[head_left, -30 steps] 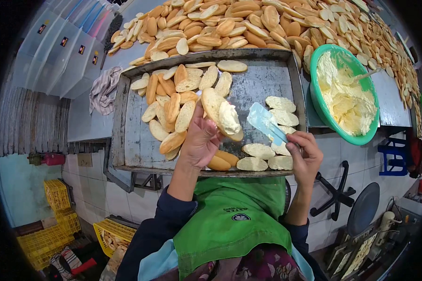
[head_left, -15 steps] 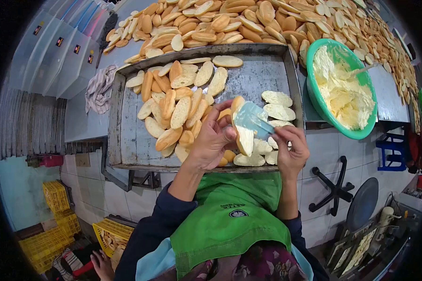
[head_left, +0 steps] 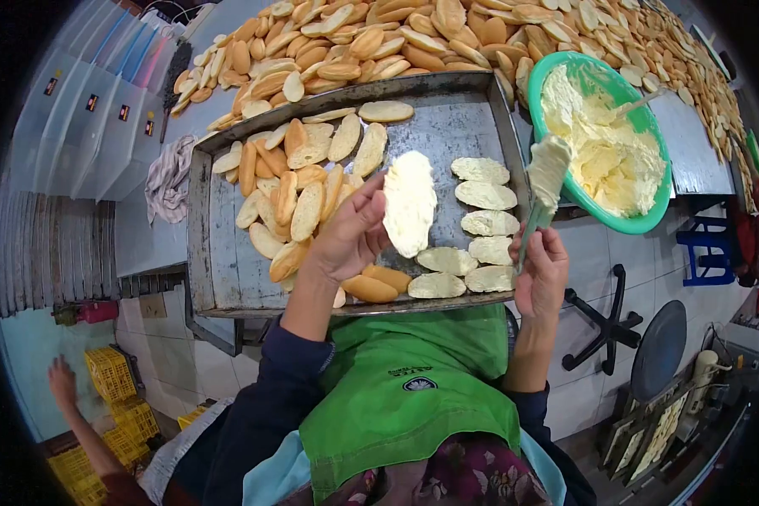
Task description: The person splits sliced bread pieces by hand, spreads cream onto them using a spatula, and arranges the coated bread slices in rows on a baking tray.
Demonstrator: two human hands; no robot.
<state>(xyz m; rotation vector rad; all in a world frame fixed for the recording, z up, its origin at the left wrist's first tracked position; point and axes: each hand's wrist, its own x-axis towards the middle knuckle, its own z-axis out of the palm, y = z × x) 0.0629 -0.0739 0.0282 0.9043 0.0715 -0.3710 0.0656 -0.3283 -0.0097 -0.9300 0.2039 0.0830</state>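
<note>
A: From the head view, what does the left hand [head_left: 354, 229] have?
B: It grips a bread slice [head_left: 411, 205] by its left edge, thumb and fingers closed on it. The slice is held up over the metal tray [head_left: 455, 122], its cream-covered face turned upward.

A: And the right hand [head_left: 541, 274]?
B: Closed around the handle of a spatula [head_left: 550, 173]. The blade carries cream, points away from the body and stands apart from the slice, near the green bowl [head_left: 637, 225].

A: How would you spread well from here?
B: I'd hold the slice by its rim, as now, so the thumb stays out of the coating. A soft slice may bend, so light pressure with the blade laid nearly flat seems best, drawn lengthwise out to both ends.

A: What about the cream on the blade?
B: There looks to be plenty, so I'd scrape the surplus against the bowl's rim rather than let it drip.

A: Anything to mind in the tray?
B: The coated slices [head_left: 487, 196] lie face up at its right side, and the plain bread pieces [head_left: 308, 211] are heaped at its left. Keep sleeves and knuckles off those coated faces.
</note>
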